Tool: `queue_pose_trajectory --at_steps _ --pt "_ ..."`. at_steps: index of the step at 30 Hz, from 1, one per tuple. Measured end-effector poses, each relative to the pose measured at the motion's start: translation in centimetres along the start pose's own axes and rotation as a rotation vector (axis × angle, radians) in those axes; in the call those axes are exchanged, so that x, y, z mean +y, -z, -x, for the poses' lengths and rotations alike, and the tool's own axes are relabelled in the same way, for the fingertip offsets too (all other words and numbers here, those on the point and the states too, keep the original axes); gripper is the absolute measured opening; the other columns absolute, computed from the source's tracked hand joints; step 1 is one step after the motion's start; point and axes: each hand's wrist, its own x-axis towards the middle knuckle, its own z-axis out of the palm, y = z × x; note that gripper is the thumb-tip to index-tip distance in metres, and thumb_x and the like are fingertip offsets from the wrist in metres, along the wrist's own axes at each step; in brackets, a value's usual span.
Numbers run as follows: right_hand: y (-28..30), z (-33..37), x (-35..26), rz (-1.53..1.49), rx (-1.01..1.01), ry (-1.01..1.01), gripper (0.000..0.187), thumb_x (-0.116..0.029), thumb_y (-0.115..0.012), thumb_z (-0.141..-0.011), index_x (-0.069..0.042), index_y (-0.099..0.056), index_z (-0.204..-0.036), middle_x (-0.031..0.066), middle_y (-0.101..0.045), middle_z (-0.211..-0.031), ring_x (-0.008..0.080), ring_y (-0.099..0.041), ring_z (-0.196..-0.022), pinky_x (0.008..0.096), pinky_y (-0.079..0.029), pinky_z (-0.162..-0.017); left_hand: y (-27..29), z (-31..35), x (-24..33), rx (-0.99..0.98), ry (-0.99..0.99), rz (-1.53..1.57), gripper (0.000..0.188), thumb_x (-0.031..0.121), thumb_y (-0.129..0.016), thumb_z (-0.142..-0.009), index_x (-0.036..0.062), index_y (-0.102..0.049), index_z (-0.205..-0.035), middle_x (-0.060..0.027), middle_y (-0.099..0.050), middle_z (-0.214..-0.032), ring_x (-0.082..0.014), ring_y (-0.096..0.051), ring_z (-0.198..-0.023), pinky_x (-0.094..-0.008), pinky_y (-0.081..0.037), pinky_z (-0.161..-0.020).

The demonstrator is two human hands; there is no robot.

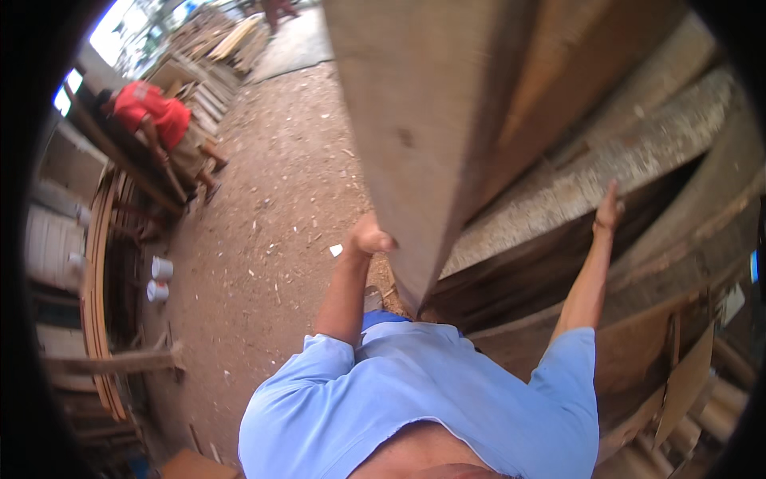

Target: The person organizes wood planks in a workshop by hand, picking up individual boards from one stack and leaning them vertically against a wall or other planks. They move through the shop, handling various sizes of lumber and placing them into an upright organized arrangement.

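Left hand (370, 238) clamps the near edge of the tall plank (415, 136) — right hand (608, 209) lies spread on stacked boards (638, 152) at right; another person (155, 120) bends far left.

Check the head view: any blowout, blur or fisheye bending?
Head view: blown-out daylight at the upper left; black fisheye rim all round; the big plank fills the centre, soft and close; the left hand and right hand are slightly blurred; stacked boards curve toward the rim.

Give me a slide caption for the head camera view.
Left hand grips a large upright wooden plank; right hand braces on stacked timber.
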Motion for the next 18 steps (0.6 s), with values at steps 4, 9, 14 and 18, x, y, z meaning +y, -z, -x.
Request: queue_pose_trajectory --at_steps 4,9,14,18 --pt "2.3 5.4 0.3 -0.143 -0.103 0.068 0.062 -0.044 -0.056 -0.095 0.009 -0.048 -0.125 0.0218 -0.058 -0.123 0.0296 -0.054 -0.113 0.0387 -0.041 -0.095 -1.0 -1.0 0.5 0.182 -0.01 0.201 0.097 0.069 -0.068 -0.07 -0.0067 -0.05 -0.128 -0.0199 -0.06 -0.12 -0.0324 -0.057 -0.112 -0.0446 -0.045 -0.097" --pt "4.1 9.7 7.5 -0.066 -0.336 -0.005 0.075 -0.037 -0.067 -0.087 0.005 -0.035 -0.141 0.0239 -0.049 -0.136 0.0324 -0.045 -0.13 0.0376 -0.034 -0.107 -4.2 -4.2 2.6 0.164 -0.006 0.264 0.098 0.069 -0.061 -0.075 -0.006 -0.043 -0.134 -0.0233 -0.058 -0.124 -0.0382 -0.056 -0.114 -0.0498 -0.045 -0.1" --pt "2.7 11.0 8.8 -0.017 -0.298 -0.022 0.074 -0.03 -0.065 -0.088 0.001 -0.03 -0.145 0.0222 -0.043 -0.142 0.0326 -0.037 -0.135 0.0381 -0.03 -0.11 -4.9 -5.4 4.3 0.203 0.031 0.264 0.103 0.073 -0.055 -0.076 -0.005 -0.036 -0.14 -0.026 -0.055 -0.127 -0.0442 -0.054 -0.115 -0.0554 -0.042 -0.103" --pt "2.0 11.5 10.1 -0.172 -0.3 -0.031 0.071 -0.029 -0.065 -0.088 0.001 -0.033 -0.143 0.0219 -0.044 -0.141 0.0318 -0.038 -0.135 0.038 -0.031 -0.109 -5.1 -5.8 4.2 0.117 -0.059 0.188 0.108 0.078 -0.05 -0.074 -0.0042 -0.032 -0.142 -0.0255 -0.052 -0.129 -0.0459 -0.053 -0.117 -0.0595 -0.037 -0.105"
